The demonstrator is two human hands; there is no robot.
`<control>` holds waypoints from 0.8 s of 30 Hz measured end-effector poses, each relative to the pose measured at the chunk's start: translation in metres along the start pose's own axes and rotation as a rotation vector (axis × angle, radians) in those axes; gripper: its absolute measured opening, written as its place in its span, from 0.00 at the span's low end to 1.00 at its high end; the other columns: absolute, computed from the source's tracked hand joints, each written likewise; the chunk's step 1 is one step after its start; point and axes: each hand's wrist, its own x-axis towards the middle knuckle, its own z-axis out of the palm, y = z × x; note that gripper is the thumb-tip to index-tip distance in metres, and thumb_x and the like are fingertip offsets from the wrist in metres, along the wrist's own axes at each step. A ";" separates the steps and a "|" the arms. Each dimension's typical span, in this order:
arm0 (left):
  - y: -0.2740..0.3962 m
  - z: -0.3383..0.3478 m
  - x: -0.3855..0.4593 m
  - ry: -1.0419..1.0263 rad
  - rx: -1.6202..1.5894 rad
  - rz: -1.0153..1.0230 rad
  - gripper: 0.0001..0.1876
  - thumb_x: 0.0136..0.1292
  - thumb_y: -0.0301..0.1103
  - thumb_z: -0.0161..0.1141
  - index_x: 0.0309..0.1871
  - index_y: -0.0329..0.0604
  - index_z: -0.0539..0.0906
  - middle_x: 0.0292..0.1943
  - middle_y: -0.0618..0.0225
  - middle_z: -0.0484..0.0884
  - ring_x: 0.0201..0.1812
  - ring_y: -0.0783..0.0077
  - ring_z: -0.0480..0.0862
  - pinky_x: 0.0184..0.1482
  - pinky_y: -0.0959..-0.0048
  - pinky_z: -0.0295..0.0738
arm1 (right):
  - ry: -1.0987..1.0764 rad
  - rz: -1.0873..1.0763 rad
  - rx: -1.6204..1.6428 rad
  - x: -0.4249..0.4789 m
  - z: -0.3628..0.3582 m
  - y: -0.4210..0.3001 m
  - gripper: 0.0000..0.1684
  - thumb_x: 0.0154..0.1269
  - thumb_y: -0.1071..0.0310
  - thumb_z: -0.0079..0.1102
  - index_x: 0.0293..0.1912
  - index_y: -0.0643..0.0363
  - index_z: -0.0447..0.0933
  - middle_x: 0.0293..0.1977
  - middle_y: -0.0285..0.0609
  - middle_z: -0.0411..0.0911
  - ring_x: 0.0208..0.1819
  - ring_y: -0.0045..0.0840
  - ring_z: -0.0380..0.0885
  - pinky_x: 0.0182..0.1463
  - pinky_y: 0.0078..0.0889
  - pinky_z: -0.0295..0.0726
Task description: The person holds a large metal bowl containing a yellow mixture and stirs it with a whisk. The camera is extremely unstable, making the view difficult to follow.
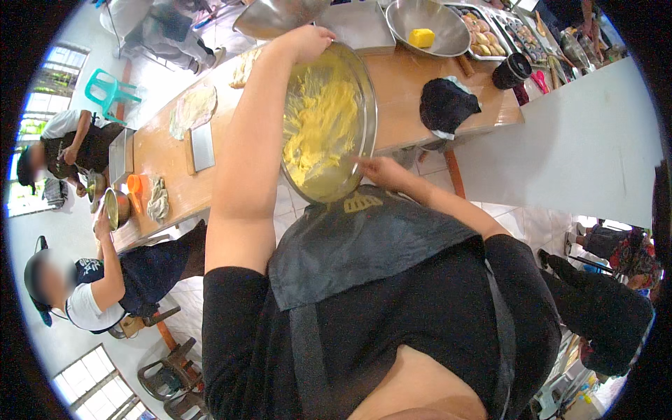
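Observation:
A large steel mixing bowl (370,115) stands tilted on edge in front of my apron, its inside facing left. Yellow, creamy dough or batter (328,121) is smeared over its inner wall. At the far rim, my left hand (313,43) grips the bowl with the arm stretched out. My right hand (382,172) is at the near side of the bowl, its fingers over the rim and one fingertip reaching inside. The hand is slightly blurred, and whether it grips the rim or something else is unclear.
On the wooden table (388,84) are flattened dough (193,107), a dough scraper (202,147), a crumpled cloth (157,199) and a black cloth bundle (446,105). Beyond lie a bowl (441,18) with a yellow block and filled trays (480,31). Two co-workers (100,289) handle bowls at left.

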 end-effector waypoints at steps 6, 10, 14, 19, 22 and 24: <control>-0.006 0.001 0.003 0.003 -0.064 -0.029 0.17 0.67 0.38 0.44 0.56 0.45 0.73 0.49 0.57 0.78 0.51 0.60 0.76 0.56 0.69 0.67 | 0.059 0.153 -0.059 0.015 -0.010 -0.003 0.19 0.65 0.59 0.47 0.55 0.46 0.71 0.39 0.52 0.78 0.40 0.41 0.79 0.47 0.36 0.75; -0.001 -0.001 -0.002 0.038 -0.084 -0.057 0.17 0.66 0.37 0.44 0.55 0.47 0.74 0.49 0.58 0.78 0.50 0.61 0.77 0.54 0.69 0.68 | -0.003 -0.211 0.033 0.007 -0.015 0.010 0.20 0.66 0.61 0.46 0.57 0.46 0.69 0.32 0.51 0.78 0.28 0.26 0.73 0.39 0.32 0.74; -0.005 0.002 0.001 0.055 -0.091 -0.063 0.16 0.66 0.38 0.44 0.54 0.49 0.75 0.48 0.58 0.79 0.49 0.61 0.77 0.53 0.69 0.68 | -0.002 -0.008 -0.043 0.023 -0.002 0.034 0.21 0.66 0.61 0.47 0.58 0.45 0.69 0.34 0.52 0.78 0.32 0.27 0.76 0.42 0.33 0.74; 0.006 -0.008 -0.004 0.010 -0.072 -0.069 0.17 0.66 0.39 0.45 0.55 0.50 0.75 0.48 0.60 0.79 0.48 0.62 0.78 0.52 0.69 0.69 | 0.033 0.094 -0.051 0.015 -0.016 0.008 0.21 0.65 0.62 0.47 0.58 0.44 0.69 0.40 0.53 0.77 0.39 0.34 0.77 0.48 0.33 0.72; -0.001 -0.003 -0.003 -0.013 -0.091 -0.088 0.17 0.66 0.39 0.45 0.55 0.50 0.74 0.47 0.60 0.79 0.48 0.63 0.77 0.52 0.69 0.69 | -0.077 0.002 -0.104 0.007 -0.018 -0.001 0.21 0.65 0.62 0.47 0.58 0.44 0.69 0.42 0.52 0.77 0.41 0.37 0.78 0.49 0.34 0.73; -0.003 -0.006 -0.003 0.031 -0.091 -0.101 0.17 0.66 0.39 0.45 0.56 0.50 0.74 0.47 0.60 0.79 0.48 0.63 0.77 0.53 0.69 0.68 | -0.085 -0.141 -0.007 0.013 -0.020 0.007 0.21 0.64 0.63 0.47 0.57 0.46 0.69 0.41 0.52 0.77 0.40 0.40 0.77 0.47 0.35 0.73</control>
